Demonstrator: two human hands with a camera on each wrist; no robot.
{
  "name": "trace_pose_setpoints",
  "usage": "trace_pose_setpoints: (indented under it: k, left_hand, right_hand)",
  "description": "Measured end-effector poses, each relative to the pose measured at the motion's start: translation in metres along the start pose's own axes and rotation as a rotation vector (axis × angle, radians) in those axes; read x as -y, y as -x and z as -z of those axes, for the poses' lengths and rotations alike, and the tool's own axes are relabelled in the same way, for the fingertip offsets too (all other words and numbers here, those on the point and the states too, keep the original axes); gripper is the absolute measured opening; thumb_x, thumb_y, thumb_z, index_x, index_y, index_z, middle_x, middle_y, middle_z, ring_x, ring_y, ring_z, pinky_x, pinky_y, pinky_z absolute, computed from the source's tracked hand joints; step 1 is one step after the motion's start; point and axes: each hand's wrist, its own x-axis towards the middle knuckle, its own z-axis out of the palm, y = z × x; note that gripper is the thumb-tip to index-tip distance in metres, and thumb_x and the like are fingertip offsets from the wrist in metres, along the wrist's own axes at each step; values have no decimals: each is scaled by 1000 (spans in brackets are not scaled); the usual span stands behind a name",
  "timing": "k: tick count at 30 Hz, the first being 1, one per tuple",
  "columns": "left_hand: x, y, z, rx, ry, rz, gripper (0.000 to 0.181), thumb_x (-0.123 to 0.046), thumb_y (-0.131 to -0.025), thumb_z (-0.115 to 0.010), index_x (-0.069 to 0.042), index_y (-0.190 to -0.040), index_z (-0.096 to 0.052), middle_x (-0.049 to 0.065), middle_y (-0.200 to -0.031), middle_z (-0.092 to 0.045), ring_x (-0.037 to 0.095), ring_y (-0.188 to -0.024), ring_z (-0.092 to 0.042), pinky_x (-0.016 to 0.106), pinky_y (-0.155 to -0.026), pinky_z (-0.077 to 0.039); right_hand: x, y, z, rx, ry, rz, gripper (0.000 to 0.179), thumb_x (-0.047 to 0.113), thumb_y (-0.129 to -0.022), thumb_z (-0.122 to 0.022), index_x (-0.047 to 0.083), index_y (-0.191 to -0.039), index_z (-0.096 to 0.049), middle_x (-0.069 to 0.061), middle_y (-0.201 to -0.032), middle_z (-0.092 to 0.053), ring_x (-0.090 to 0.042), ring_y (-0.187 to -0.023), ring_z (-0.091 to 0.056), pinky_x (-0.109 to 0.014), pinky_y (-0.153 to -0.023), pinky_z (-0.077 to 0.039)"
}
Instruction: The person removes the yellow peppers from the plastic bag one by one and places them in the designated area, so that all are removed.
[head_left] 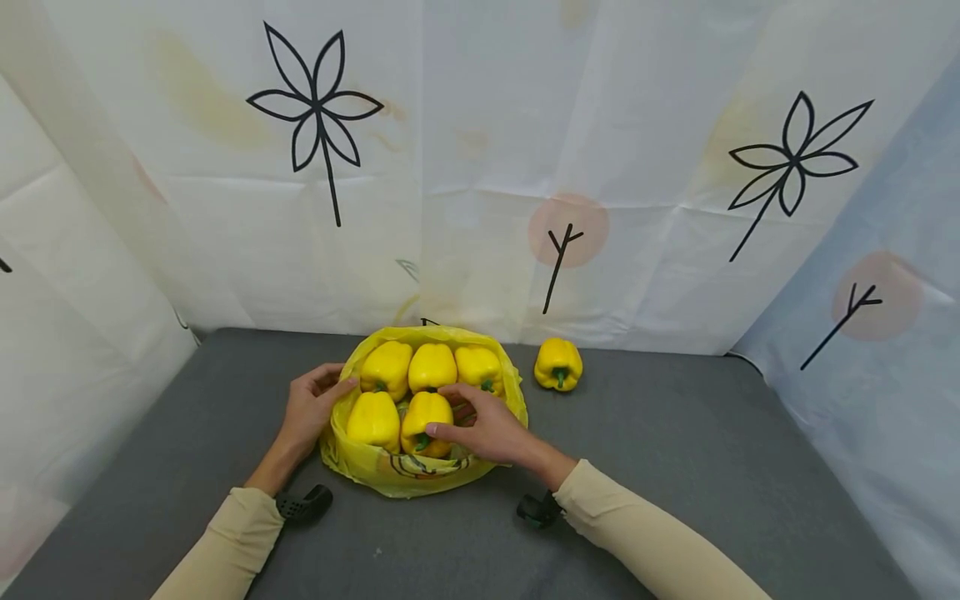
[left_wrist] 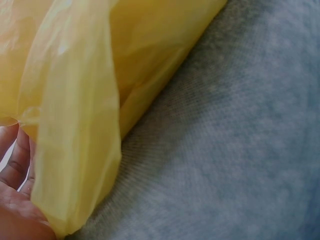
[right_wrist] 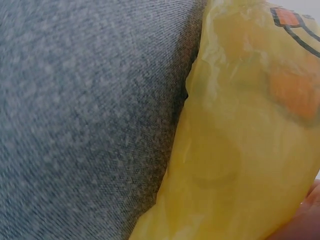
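Note:
A yellow plastic bag (head_left: 397, 483) lies open-mouthed on the table with several yellow bell peppers inside. My right hand (head_left: 483, 425) reaches over its right side and grips the front middle bell pepper (head_left: 426, 410), thumb at its stem side and fingers behind. At the left rim, my left hand (head_left: 309, 408) holds the bag's edge, thumb toward the opening. In the left wrist view a fold of the bag (left_wrist: 75, 125) covers part of that hand. The right wrist view shows mostly the bag's printed side (right_wrist: 240, 130), with a bit of the right hand at the lower right.
One more yellow bell pepper (head_left: 558, 364) sits on the grey table (head_left: 675, 467), right of the bag near the back edge. A printed white cloth (head_left: 480, 142) hangs behind the table and continues along both sides. Dark wrist straps are on both arms.

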Motion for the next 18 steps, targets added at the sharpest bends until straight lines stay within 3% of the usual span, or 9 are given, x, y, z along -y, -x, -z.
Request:
trace_pose_setpoints:
  k: [11, 18]
  left_hand:
    - [0, -1, 0, 3, 3, -9, 34, -11, -99, -68, 12, -124, -64, -4, -98, -67, 7, -85, -62, 19, -74, -54]
    - [1, 0, 0, 7, -4, -25, 31, -9, -101, -64, 13, -123, -64, -6, -95, -67, 6, -86, -62, 18, -74, -54]
  right_hand:
    - [-2, -4, -1, 72, -86, 30, 69, 24, -93, -77, 6, -152, -44, -11, -138, -56, -27, -117, -61, -31, -92, -53]
    - [-2, -3, -3, 73, -106, 20, 69, 24, -90, -80, 9, -149, -47, -9, -134, -57, -24, -114, -61, -29, -91, -54]
